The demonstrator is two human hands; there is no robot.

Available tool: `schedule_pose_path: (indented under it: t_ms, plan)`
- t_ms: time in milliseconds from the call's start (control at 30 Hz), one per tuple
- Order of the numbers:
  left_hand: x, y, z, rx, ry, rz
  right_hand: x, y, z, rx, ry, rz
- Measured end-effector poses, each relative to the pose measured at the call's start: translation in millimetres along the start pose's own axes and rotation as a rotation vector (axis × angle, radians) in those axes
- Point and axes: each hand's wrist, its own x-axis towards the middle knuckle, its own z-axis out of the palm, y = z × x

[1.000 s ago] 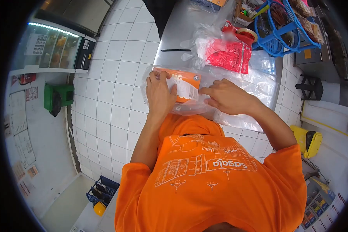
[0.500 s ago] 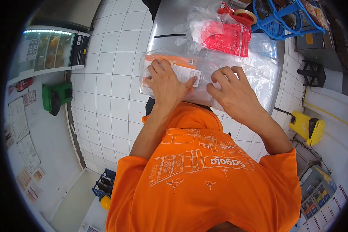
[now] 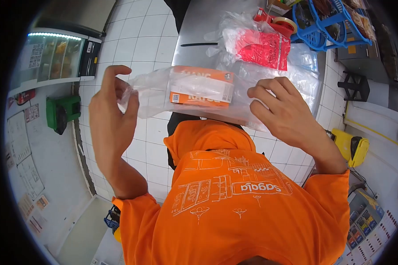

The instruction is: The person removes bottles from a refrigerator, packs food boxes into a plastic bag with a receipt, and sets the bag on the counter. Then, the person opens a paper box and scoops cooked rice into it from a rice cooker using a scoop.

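An orange box [image 3: 200, 98] with white lettering and a white paper slip [image 3: 208, 88] on it lies inside a clear plastic bag [image 3: 154, 90], near the table's front edge. My left hand [image 3: 112, 117] pinches the bag's left end, pulled out past the table's edge. To the right of the box, my right hand [image 3: 287, 108] has curled fingers at the bag's other side, closed on the clear plastic. What lies under those fingertips is partly hidden.
Behind the box, a red printed packet [image 3: 267, 52] lies in crumpled clear plastic on the metal table [image 3: 194, 28]. A black stick [image 3: 199, 44], a red tape dispenser [image 3: 283, 28] and a blue basket [image 3: 323, 28] are also there. Flat plastic sheets [image 3: 303, 75] cover the right side.
My left hand has left the top of the box and moved left, drawing the bag's end outward. The box now shows through the plastic. My right hand has shifted slightly right and down.
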Motion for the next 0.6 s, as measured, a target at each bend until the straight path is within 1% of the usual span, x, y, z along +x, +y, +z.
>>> schedule_pose_path:
  t_ms: [67, 100, 167, 200, 267, 333, 400, 433, 467, 500, 533, 567, 600]
  plan:
    - [5.7, -2.7, -6.0, 0.149, 0.118, 0.137, 14.8, -3.6, -14.7, 0.043, 0.081, -0.058]
    - [8.1, -4.2, -7.5, 0.222, 0.176, 0.207, 20.4, -4.2, -22.0, 0.055, 0.071, -0.066]
    - [12.2, -0.8, -6.7, 0.168, 0.213, 0.206, 30.7, -5.4, -32.6, 0.075, 0.051, -0.076]
    - [14.9, 2.6, -5.3, 0.139, 0.231, 0.210, 37.5, -6.3, -28.2, 0.092, 0.090, -0.038]
    - [22.1, 9.8, 1.1, -0.178, 0.139, 0.216, 58.2, -8.5, -6.0, 0.131, 0.164, 0.044]
    - [27.7, 15.1, 18.5, -0.486, 0.020, 0.236, 86.7, -6.4, 17.0, 0.588, 0.209, 0.123]
    - [30.1, 25.5, 41.8, -0.771, -0.065, 0.211, 104.3, 3.3, 37.0, 1.000, 0.126, 0.211]
    - [33.0, 9.5, 47.8, -0.741, -0.179, 0.318, 109.4, 9.7, 46.3, 1.186, 0.017, 0.255]
    - [33.6, -0.2, 47.7, -0.862, -0.152, 0.354, 112.4, 11.3, 50.9, 1.377, -0.090, 0.298]
    - [33.2, -7.6, 45.5, -0.983, -0.120, 0.392, 116.4, 11.7, 44.4, 1.527, -0.114, 0.357]
    - [33.4, -17.6, 44.9, -1.105, -0.086, 0.428, 119.2, 12.1, 39.3, 1.391, -0.049, 0.287]
    - [32.5, -39.5, 49.8, -0.895, -0.033, 0.439, 119.4, 8.5, 35.0, 1.258, 0.012, 0.227]
    - [33.3, -42.2, 66.5, -0.962, -0.071, 0.361, 119.2, 2.8, 32.6, 1.119, 0.071, 0.170]
